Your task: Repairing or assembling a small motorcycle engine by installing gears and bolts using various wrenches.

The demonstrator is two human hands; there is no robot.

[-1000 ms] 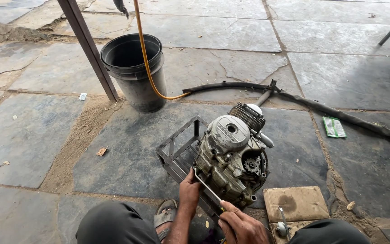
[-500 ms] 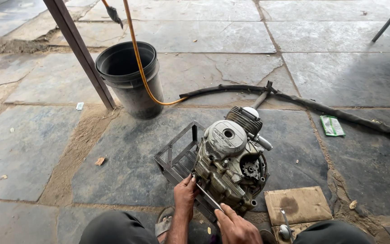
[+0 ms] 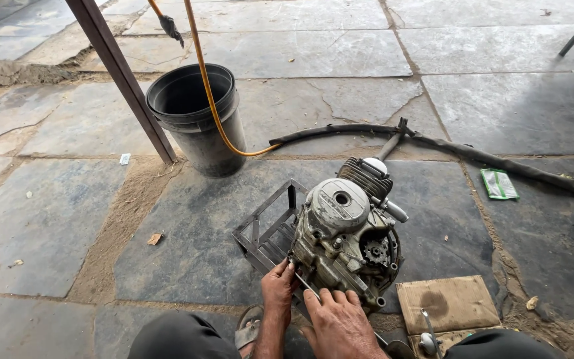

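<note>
Left hand: left hand (image 3: 278, 287) sits at the lower middle of the frame, fingers curled and pressed against the lower left edge of the engine (image 3: 347, 242); whether it grips anything cannot be told.
Right hand: right hand (image 3: 339, 323) lies just right of the left one, fingers spread and flat against the engine's underside; a thin metal rod (image 3: 308, 287) runs between the two hands, and whether either one holds it cannot be told.
Engine: small greasy motorcycle engine, tilted, resting on a metal frame stand (image 3: 265, 233) just below the frame's centre; a finned cylinder points up and away, a sprocket shows on its right side.
Bucket: black plastic bucket (image 3: 195, 118) stands upper left of the engine, well apart from it.
Hose: thin orange hose (image 3: 208, 100) drops across the bucket's front.
Post: slanted brown metal post (image 3: 122, 74) just left of the bucket.
Pipe: dark thick hose (image 3: 499, 163) lies across the stone floor (image 3: 48, 219) behind the engine.
Cardboard: brown stained cardboard piece (image 3: 448, 304) at lower right, just beside the engine.
Packet: green packet (image 3: 499, 183) on the floor at right.
</note>
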